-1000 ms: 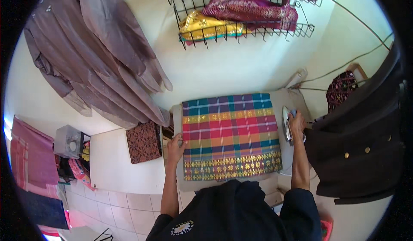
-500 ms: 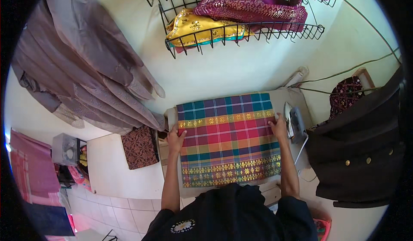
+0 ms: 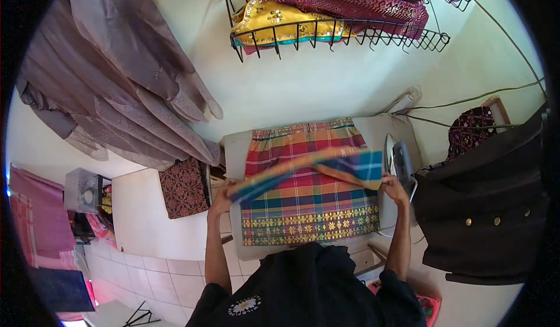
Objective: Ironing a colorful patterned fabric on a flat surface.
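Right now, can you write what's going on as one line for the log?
left hand: grips plaid cloth edge | right hand: grips other edge | fold lifted above ironing board | iron: beside right hand

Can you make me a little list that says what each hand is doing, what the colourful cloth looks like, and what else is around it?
left hand: grips the left corner of the lifted cloth edge
right hand: grips the right corner of that edge
plaid cloth: red, blue, green and yellow checks, gold patterned border near the person, far edge folded up and over
ironing board: pale, under the cloth
iron: at the board's right end, by the right hand
wire basket: on the wall, holds yellow and magenta fabrics
dark jacket: hangs on the right
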`<act>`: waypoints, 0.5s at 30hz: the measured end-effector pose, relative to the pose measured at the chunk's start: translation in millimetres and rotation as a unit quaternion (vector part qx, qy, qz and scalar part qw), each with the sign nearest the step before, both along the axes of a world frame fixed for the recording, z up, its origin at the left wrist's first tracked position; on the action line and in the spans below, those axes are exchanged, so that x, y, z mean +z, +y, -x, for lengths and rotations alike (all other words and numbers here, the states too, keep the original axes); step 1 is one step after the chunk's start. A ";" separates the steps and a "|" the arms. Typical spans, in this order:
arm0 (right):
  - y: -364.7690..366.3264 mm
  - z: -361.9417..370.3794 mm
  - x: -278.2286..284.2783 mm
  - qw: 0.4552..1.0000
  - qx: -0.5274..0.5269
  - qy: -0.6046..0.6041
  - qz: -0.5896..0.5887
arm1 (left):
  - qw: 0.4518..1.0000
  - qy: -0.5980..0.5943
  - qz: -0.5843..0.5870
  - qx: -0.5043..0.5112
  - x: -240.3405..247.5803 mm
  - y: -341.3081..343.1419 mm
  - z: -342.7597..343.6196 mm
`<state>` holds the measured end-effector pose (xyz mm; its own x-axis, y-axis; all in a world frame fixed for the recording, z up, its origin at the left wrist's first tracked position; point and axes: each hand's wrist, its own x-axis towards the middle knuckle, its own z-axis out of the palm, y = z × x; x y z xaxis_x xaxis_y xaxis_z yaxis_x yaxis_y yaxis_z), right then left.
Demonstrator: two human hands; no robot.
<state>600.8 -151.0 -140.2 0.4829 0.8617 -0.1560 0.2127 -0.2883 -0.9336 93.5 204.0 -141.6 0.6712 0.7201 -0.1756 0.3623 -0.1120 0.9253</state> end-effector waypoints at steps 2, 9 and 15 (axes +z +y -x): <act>-18.1 -22.1 -12.2 0.997 -0.007 -0.005 0.079 | 0.987 -0.104 -0.071 -0.098 -17.1 7.0 14.2; 27.5 25.6 60.9 0.990 -0.084 0.069 0.088 | 0.998 0.000 -0.027 0.051 9.1 1.7 -9.8; 36.4 61.9 42.8 0.947 0.004 -0.226 0.230 | 0.991 0.124 0.059 0.003 40.6 -17.8 -31.5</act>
